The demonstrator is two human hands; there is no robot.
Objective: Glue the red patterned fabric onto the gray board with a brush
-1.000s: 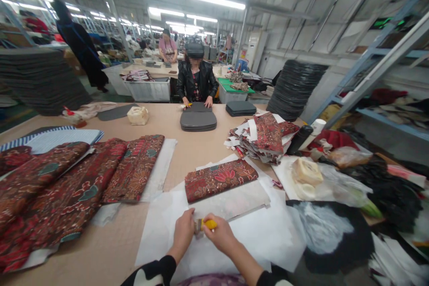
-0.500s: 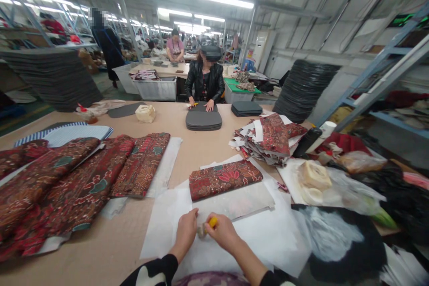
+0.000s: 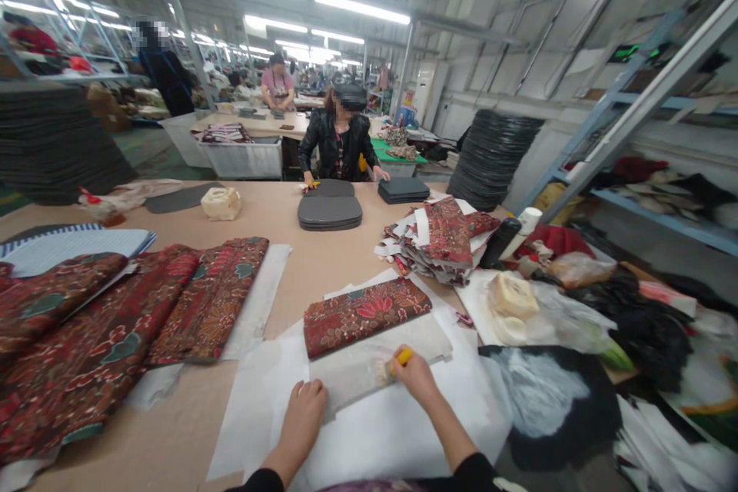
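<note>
My right hand (image 3: 416, 378) is closed on a yellow-handled brush (image 3: 402, 357). Its pale bristles touch the greyish, wet-looking strip of a folded fabric piece. The upper part of that piece is red-brown patterned fabric (image 3: 369, 313); the greyish strip (image 3: 351, 378) runs along its near side. At the strip's lower left corner, my left hand (image 3: 305, 409) lies palm down with fingers loosely bent and nothing visible in it. White paper sheets (image 3: 397, 438) lie beneath the piece. On the right, a black round board (image 3: 596, 407) carries a smear of whitish paste (image 3: 539, 392).
Patterned fabric pieces (image 3: 211, 296) overlap on the left. A heap of fabric pieces (image 3: 455, 234) lies at the right, near bottles (image 3: 522, 231) and plastic bags (image 3: 582, 307). Across the table (image 3: 262, 204), a co-worker (image 3: 340, 138) stands behind dark grey panels (image 3: 330, 211).
My right hand has moved the brush up and right, from above the white paper near the black board side onto the greyish strip. My left hand has moved down and left, away from the brush.
</note>
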